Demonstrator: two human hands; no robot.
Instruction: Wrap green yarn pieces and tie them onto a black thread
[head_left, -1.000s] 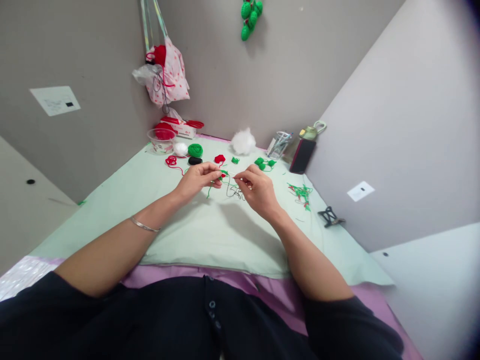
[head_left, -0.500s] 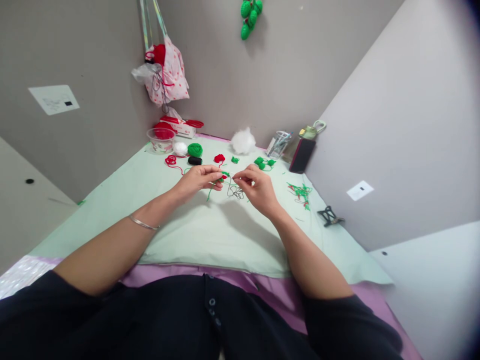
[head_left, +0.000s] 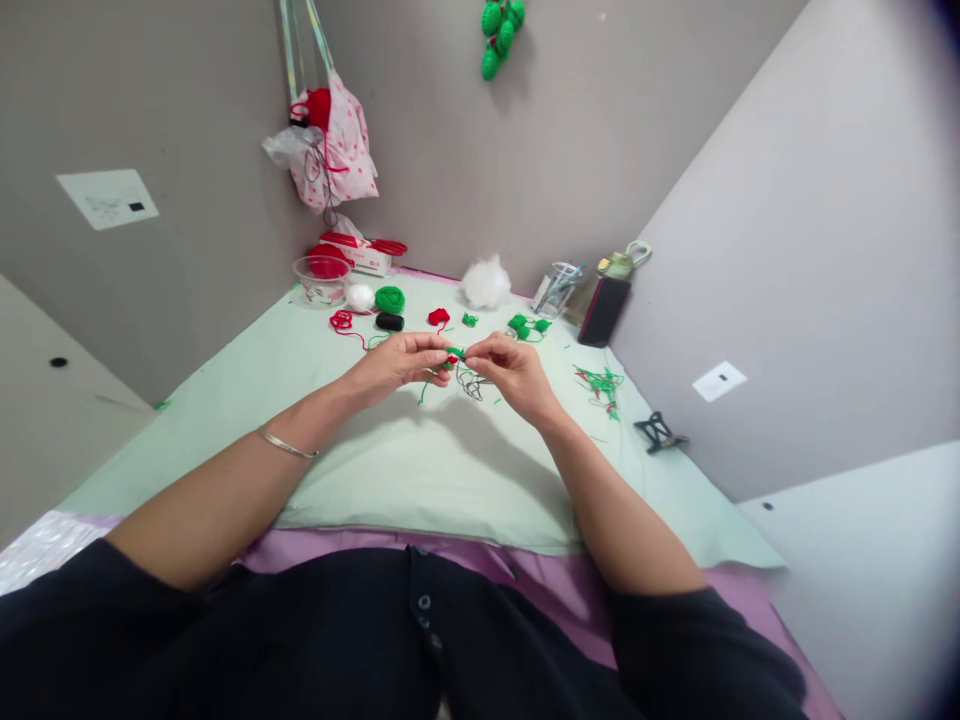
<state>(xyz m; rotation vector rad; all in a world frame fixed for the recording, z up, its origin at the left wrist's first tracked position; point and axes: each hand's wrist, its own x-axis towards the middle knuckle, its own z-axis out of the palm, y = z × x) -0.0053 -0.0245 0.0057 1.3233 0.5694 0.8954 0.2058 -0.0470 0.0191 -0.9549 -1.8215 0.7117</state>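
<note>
My left hand (head_left: 401,366) pinches a small green and red crochet piece (head_left: 453,356) between thumb and fingers. A loose green yarn end (head_left: 424,388) hangs below that hand. At the piece's right edge, the fingertips of my right hand (head_left: 511,370) are pressed together. What they grip is too small to make out. Loops of dark thread (head_left: 472,384) trail beneath the fingers. Just beyond my hands lie a red crochet piece (head_left: 439,317) and a small green one (head_left: 469,320).
At the back left are a green yarn ball (head_left: 390,299), a black thread spool (head_left: 389,321) and a clear tub (head_left: 322,290). White stuffing (head_left: 487,282) sits at the back. To the right are green crochet pieces (head_left: 519,326), yarn scraps (head_left: 600,385) and a dark phone-like slab (head_left: 604,312).
My right fingertips have come left, from a little apart to touching the crochet piece's edge. The piece and my left hand have shifted slightly right.
</note>
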